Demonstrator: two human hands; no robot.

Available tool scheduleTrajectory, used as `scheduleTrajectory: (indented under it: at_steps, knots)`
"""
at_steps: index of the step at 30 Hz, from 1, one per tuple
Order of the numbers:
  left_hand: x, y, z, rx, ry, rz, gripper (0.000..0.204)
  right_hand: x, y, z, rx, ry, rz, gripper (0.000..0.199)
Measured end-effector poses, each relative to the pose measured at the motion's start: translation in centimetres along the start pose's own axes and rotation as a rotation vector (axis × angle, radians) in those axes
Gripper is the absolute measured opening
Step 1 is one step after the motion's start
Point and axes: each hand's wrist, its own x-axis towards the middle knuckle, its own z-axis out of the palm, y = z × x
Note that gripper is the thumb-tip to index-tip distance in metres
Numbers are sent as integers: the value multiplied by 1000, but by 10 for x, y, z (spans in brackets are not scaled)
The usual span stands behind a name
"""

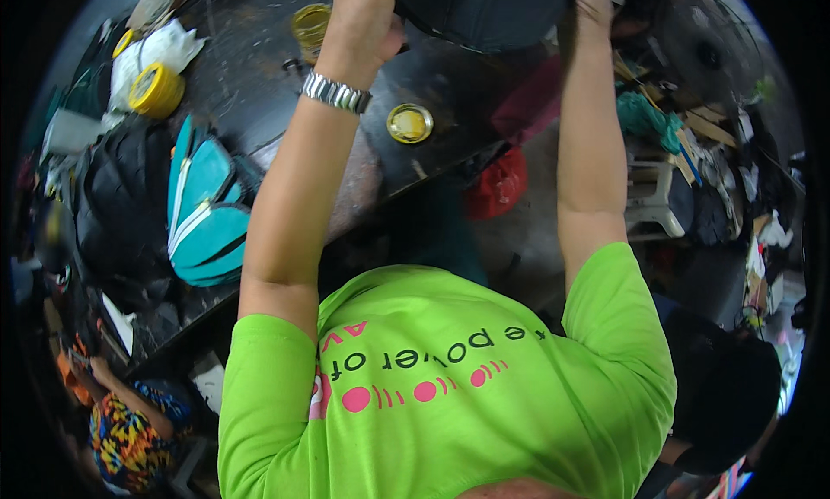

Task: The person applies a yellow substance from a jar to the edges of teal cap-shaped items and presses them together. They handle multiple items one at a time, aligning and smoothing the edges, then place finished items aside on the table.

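Clutter is spread over the dark table (259, 93): a yellow tape roll (156, 90), a round brass lid (410, 123) and a teal bag (206, 209). A dark bag (484, 15) at the table's far edge is gripped by the left hand (363, 19) and right hand (595, 2), both closed on its fabric.

Lime-green short-sleeved T-shirt (450, 387), pink dots and dark and pink lettering across chest, silver link watch (336, 93) on left wrist
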Motion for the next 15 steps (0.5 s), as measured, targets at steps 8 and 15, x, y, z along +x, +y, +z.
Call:
scheduleTrajectory:
  at_steps: [8,15]
  knots:
    - [-123,90,-7,669,-25,311,91,-113,-25,78,390,92,267,73]
    - [-210,138,-75,1125,72,616,39,-186,-34,146,620,-30,381,43]
